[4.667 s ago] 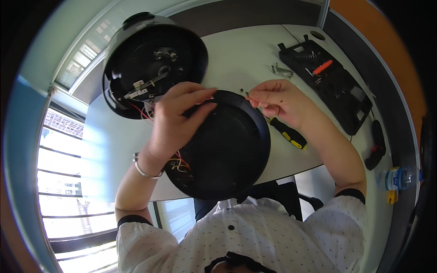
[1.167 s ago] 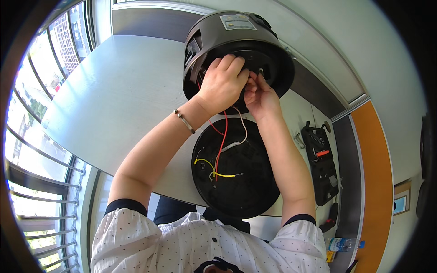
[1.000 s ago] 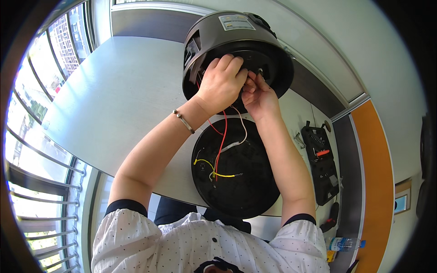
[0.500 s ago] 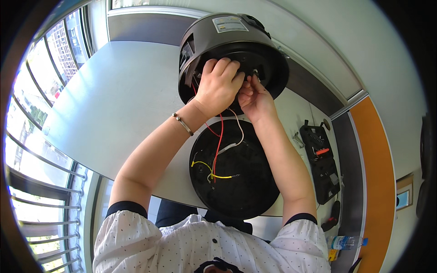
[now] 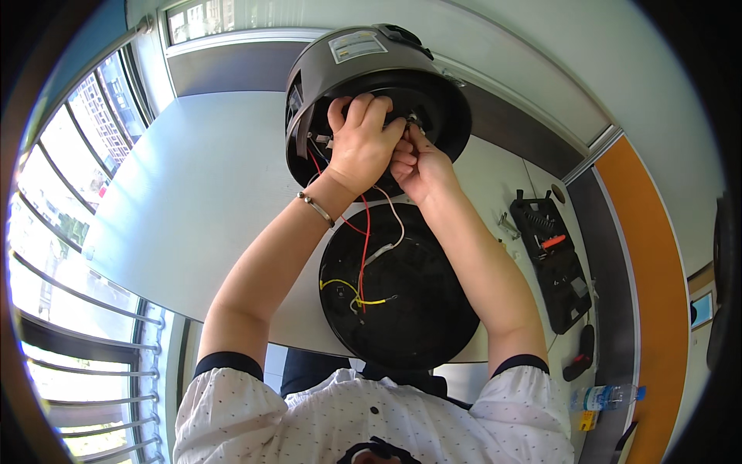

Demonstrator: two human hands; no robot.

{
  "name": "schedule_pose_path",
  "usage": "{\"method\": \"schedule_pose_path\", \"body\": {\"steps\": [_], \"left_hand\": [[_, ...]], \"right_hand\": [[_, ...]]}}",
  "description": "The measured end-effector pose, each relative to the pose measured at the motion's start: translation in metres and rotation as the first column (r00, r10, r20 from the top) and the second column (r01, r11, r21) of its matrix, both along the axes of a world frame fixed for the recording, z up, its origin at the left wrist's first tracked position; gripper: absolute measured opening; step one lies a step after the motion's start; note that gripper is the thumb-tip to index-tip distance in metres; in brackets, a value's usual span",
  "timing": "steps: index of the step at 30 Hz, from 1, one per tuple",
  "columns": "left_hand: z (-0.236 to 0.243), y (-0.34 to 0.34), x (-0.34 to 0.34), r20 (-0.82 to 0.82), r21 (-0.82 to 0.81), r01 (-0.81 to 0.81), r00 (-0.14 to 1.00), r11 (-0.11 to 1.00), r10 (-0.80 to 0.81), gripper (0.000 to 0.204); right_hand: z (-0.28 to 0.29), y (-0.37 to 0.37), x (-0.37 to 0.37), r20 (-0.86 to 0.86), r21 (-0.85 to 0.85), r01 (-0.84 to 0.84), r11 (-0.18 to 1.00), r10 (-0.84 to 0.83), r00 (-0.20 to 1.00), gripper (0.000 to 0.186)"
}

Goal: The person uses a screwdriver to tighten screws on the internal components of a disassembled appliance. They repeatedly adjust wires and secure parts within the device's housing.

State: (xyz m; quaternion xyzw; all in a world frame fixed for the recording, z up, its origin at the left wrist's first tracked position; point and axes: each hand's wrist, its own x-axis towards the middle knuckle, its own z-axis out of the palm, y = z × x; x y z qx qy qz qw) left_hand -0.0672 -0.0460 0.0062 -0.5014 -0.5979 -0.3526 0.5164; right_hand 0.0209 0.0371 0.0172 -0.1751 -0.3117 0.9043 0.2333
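Note:
A grey-brown rice cooker body (image 5: 318,66) lies tipped on the table, its open black underside toward me. My left hand (image 5: 361,147) reaches into that underside with bent fingers, their tips hidden against the inside. Close beside it, my right hand (image 5: 425,166) pinches at a small metal part (image 5: 413,120); what lies between its fingertips is too small to name. Red wire (image 5: 365,255) and a white wire (image 5: 402,220) hang from the cooker over a round black base cover (image 5: 410,325). Yellow wires (image 5: 375,301) with bare terminals rest on the cover.
At the right lies an open black tool case (image 5: 553,263) with a red-orange tool inside. Screws (image 5: 508,226) lie beside it, and a black-and-red tool (image 5: 580,353) nearer me. A water bottle (image 5: 607,397) is at the lower right. Barred windows (image 5: 85,294) line the left.
The view has shifted slightly, so the cooker sits a little further left in it. Both hands stay inside the underside, and small white connectors now show beside my left hand.

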Motion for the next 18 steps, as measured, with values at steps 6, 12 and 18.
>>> {"method": "schedule_pose_path", "body": {"steps": [6,12,18], "left_hand": [[0.004,0.005,0.002,0.047,0.026,0.018,0.999,0.999,-0.019,0.01],[0.007,0.005,0.002,0.063,0.01,-0.034,0.997,0.999,0.033,0.011],[0.007,0.008,0.003,0.05,0.014,-0.038,0.998,0.999,0.037,0.013]], "right_hand": [[0.0,0.001,0.003,-0.005,-0.021,-0.028,0.999,0.028,1.0,0.025],[-0.001,0.001,0.003,0.004,-0.022,-0.04,0.999,0.041,0.999,0.027],[-0.001,0.005,0.017,0.092,0.025,-0.015,1.0,0.013,0.996,0.025]]}}
